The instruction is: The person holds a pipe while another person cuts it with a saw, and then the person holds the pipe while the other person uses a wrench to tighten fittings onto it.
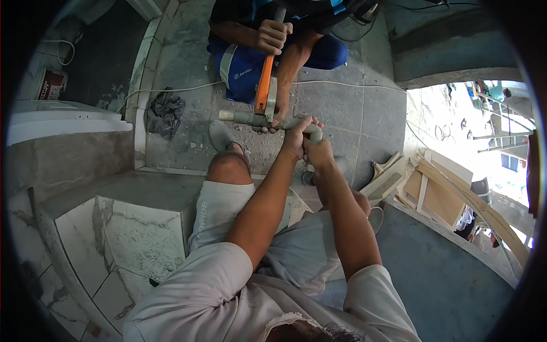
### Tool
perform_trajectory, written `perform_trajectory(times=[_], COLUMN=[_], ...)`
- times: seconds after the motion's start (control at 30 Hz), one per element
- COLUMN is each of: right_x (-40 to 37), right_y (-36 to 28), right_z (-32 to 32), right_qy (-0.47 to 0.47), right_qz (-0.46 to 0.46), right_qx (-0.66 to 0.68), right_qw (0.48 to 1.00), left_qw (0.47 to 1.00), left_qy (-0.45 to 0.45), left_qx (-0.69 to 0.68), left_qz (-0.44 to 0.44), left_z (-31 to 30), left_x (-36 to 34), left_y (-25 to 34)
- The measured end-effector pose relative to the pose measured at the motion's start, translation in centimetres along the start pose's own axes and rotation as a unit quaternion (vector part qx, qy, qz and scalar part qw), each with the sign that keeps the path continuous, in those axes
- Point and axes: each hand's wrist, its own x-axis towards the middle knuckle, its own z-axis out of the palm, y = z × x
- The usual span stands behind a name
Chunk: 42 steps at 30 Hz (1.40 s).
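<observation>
Clamping the grey pipe [245, 118] at its right end, upper centre of frame, left hand [297, 137] and right hand [318, 153] each press a tight grip around it. Its long axis runs leftward to a co-worker's orange-handled tool [264, 85], left hand nearer.

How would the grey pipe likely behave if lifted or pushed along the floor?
Probably stiff: the grey pipe runs straight where it juts unsupported. Round, so it might roll, though its bent end could stop that. Looks plastic, likely light.

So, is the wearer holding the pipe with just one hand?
No, the left hand and right hand both grip the pipe at its bent end.
</observation>
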Motion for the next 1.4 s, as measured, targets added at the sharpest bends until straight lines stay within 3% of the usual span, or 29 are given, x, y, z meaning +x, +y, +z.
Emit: perform_trajectory(times=[0.07,0.13,0.17,0.23,0.63,0.93,1.2,1.4], right_x=[-0.1,-1.5,-1.4,-1.2,0.7,-0.5,-0.7,-0.6], right_y=[0.1,-1.6,-2.0,-1.7,0.5,-0.9,-1.1,-1.7], right_z=[0.1,0.3,0.4,0.3,0.0,0.5,0.3,0.7], right_qy=[0.006,0.045,0.053,0.017,0.022,0.016,-0.009,0.007], right_qz=[0.007,-0.073,-0.087,-0.021,-0.034,-0.006,-0.018,-0.023], right_qx=[-0.015,-0.056,-0.053,-0.019,-0.037,-0.031,0.033,-0.001], right_qw=[1.0,0.995,0.993,0.999,0.999,0.999,0.999,1.0], left_qw=[1.0,0.998,0.999,1.0,1.0,0.999,1.0,0.999], left_qy=[-0.014,-0.049,-0.022,-0.002,-0.003,0.006,0.001,0.027], left_qx=[-0.01,-0.014,-0.009,-0.005,0.004,0.031,0.027,-0.002], left_qz=[0.017,0.041,0.03,0.018,-0.001,0.035,0.014,0.029], left_z=[-0.1,0.2,-0.1,-0.3,0.0,0.4,0.5,0.8], left_x=[-0.1,0.9,1.0,0.8,0.4,0.0,0.3,0.2], left_y=[-0.2,0.1,0.1,-0.1,0.1,0.6,0.8,1.2])
